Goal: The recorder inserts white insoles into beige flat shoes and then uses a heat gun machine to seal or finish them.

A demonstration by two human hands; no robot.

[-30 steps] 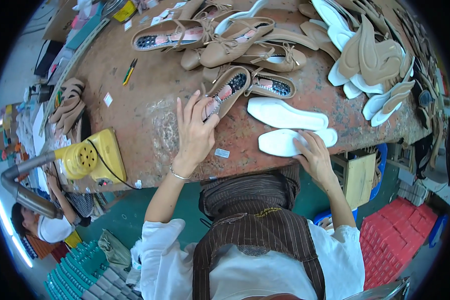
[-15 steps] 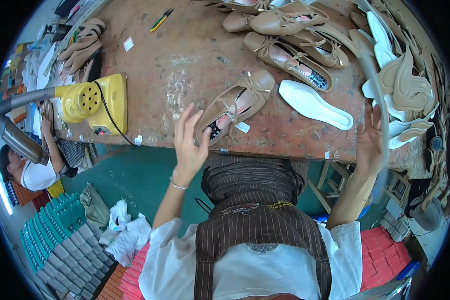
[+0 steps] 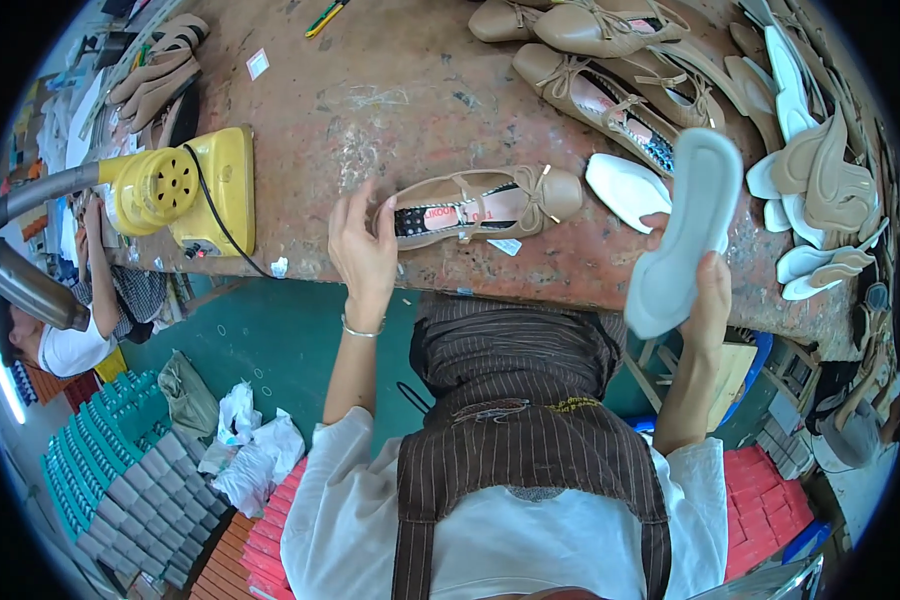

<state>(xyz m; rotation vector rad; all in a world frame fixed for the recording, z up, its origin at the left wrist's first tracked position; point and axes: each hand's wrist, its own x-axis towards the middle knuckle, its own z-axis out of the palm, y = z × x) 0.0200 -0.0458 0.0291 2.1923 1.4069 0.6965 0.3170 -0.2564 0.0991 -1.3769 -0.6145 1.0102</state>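
Observation:
A tan flat shoe [image 3: 530,205] with a bow and straps lies on its sole on the bench, toe to the right, its patterned lining showing. My left hand [image 3: 363,245] is at its heel, thumb against or very near the heel edge, fingers loosely bent and apart from the thumb. In my right hand [image 3: 708,300] is a pale shoe insole [image 3: 688,230], held tilted up above the bench edge between thumb and fingers. Behind it a second white insole [image 3: 625,190] lies on the bench, partly hidden.
More tan shoes [image 3: 595,95] lie at the back right, beside a pile of insoles and tan pieces [image 3: 830,180]. A yellow machine with a grey hose [image 3: 220,195] stands left. A cutter [image 3: 325,18] lies at the back. Another person [image 3: 75,340] sits at far left.
The shoe has turned from slanted to nearly level, its toe now to the right. My right hand has come inward with the insole, which was motion-blurred before. My left hand stays by the heel.

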